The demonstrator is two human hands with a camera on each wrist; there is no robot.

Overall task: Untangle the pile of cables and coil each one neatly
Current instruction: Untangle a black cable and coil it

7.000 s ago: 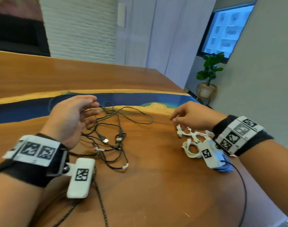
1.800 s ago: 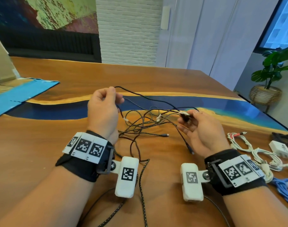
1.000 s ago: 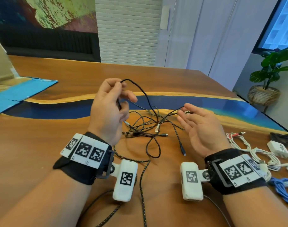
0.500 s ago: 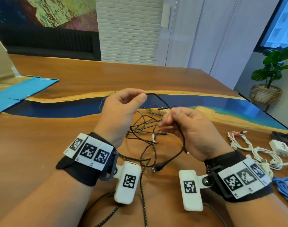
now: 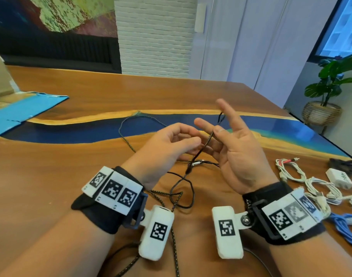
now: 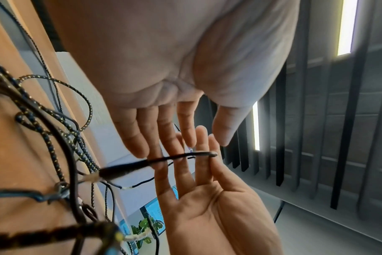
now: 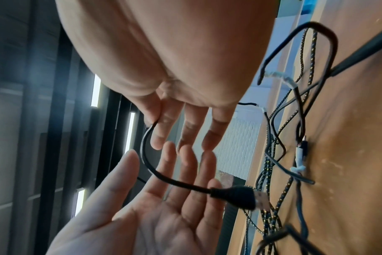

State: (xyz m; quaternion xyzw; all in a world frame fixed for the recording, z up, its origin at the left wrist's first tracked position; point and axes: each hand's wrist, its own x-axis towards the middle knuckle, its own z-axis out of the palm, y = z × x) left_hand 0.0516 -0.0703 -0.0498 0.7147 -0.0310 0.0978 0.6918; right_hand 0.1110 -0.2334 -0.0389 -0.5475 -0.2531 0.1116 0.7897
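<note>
Right hand (image 5: 239,154) grip: black cable (image 5: 203,144) pinched.

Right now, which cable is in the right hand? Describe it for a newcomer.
On the wooden table with the blue band, look above the dark tangle between the wrists. The right hand pinches a smooth black cable, its plug dangling; neighbours are yellow-flecked braid.

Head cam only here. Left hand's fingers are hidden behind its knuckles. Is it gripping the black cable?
Observer: No. The right wrist view shows the left hand open with fingers straight; the black cable just crosses in front of them.
Operator: Who holds it?
Observer: The right hand pinches it between thumb and index finger.
Operator: Plug end?
Observer: The black plug hangs unheld, metal tip exposed.
</note>
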